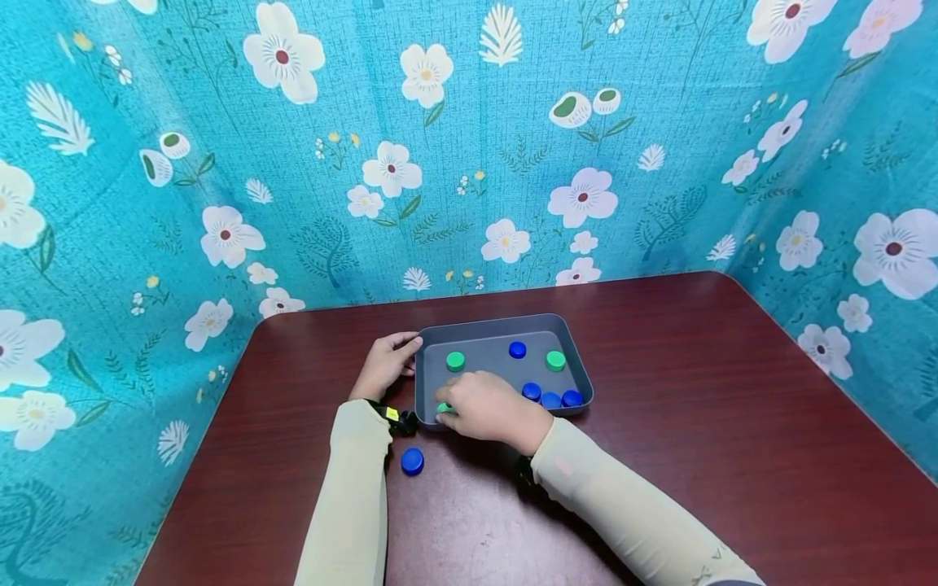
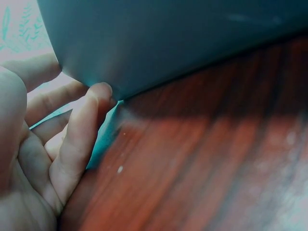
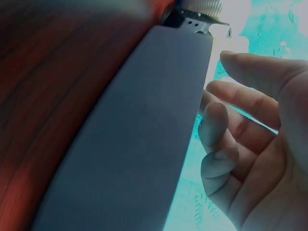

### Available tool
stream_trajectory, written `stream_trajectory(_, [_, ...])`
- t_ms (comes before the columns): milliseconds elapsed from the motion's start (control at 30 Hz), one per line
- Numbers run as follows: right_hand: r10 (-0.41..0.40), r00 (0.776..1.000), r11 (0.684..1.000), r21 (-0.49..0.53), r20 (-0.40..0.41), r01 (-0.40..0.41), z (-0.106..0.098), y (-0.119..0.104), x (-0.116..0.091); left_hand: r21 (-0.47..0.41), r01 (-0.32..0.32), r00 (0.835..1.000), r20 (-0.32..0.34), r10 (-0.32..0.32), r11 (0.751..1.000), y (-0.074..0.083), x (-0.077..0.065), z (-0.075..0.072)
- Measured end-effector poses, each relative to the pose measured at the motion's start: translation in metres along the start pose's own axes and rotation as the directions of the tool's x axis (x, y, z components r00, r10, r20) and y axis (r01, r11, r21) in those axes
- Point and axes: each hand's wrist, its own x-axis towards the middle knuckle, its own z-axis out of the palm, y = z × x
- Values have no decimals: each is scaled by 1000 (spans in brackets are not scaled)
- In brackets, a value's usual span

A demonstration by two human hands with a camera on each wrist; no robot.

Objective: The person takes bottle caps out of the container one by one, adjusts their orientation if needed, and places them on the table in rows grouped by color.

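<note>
Floral curtain (image 1: pixel 469 122) out back. Left hand (image 1: pixel 383 366) pinches wall of gray tray (image 1: pixel 487 329), mid-frame; right hand (image 1: pixel 489 407), fingers nearly together, seemingly pinches half-hidden green cap (image 1: pixel 443 407) inside. Probably light, stiff; grab sides.

A green cap (image 1: pixel 444 407) is partly hidden by the right of the hands (image 1: pixel 485 405).

The tray (image 1: pixel 485 346) is dark grey, its caps bright green (image 1: pixel 555 360) or deep blue (image 1: pixel 517 350), with another blue cap (image 1: pixel 413 461) to its near left on the reddish-brown, dark-grained table (image 1: pixel 689 391). Far, left and right, the turquoise cloth (image 1: pixel 454 195) carries white flowers (image 1: pixel 282 55) (some centres dark red, others yellowish) and green leaves; the sleeves (image 1: pixel 352 488) are cream.
</note>
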Motion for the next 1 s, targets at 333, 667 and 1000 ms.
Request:
stream_trajectory(333, [82, 996, 997, 12, 44, -82, 1, 15, 1, -10, 11, 1000, 6, -11, 1000, 0, 0, 0])
stream_trajectory(667, [115, 993, 993, 34, 33, -116, 4, 25, 0, 4, 12, 1000, 4, -12, 1000, 1, 0, 1])
stream_trajectory(1000, [159, 987, 987, -22, 11, -159, 4, 33, -1, 8, 29, 1000, -7, -29, 1000, 3, -2, 1])
